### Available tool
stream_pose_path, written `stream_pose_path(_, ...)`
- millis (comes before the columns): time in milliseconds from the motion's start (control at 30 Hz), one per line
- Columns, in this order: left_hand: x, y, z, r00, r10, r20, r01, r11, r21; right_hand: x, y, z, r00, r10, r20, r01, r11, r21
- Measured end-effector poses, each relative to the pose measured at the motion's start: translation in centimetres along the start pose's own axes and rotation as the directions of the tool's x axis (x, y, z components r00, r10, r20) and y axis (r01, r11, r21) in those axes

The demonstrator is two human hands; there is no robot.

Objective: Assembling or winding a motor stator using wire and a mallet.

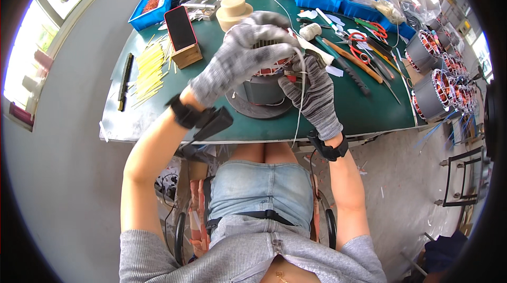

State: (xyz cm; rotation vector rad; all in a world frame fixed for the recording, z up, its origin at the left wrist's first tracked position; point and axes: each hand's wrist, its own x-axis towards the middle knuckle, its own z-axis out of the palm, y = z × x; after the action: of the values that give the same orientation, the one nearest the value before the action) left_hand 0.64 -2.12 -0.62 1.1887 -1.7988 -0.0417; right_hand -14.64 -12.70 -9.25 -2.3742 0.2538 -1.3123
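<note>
A motor stator (257, 91) with a grey round body and copper-red windings stands on a dark round base (253, 110) near the table's front edge. My left hand (240, 53), in a grey knit glove, arches over its top. Its fingertips close on a white cord (302, 90) at the stator's upper right. From there the cord runs down past my right hand and hangs toward the table edge. My right hand (315, 90), gloved too, is bent against the stator's right side, thumb and fingers drawn together. What lies between them is hidden.
Yellow strips (150, 69) and a phone (180, 28) on a wooden block (186, 56) lie to the left. Scissors (359, 42), a wooden-handled tool (351, 60) and other hand tools spread rightward. Blue bins (317, 1) stand behind; more stators (435, 95) sit at the far right.
</note>
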Motion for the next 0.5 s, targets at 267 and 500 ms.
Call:
stream_pose_path(267,-12.0,8.9,-8.6,0.7,-0.521,-0.489,0.466,0.852,-0.24,2.1,1.2,-0.8,0.976,0.177,0.13,-0.203,0.954,0.22)
stream_pose_path(500,-42.4,19.6,-33.6,0.115,0.105,-0.988,0.937,0.32,0.143,0.4,0.3,-2.5,0.944,0.318,0.082,-0.329,0.911,0.251)
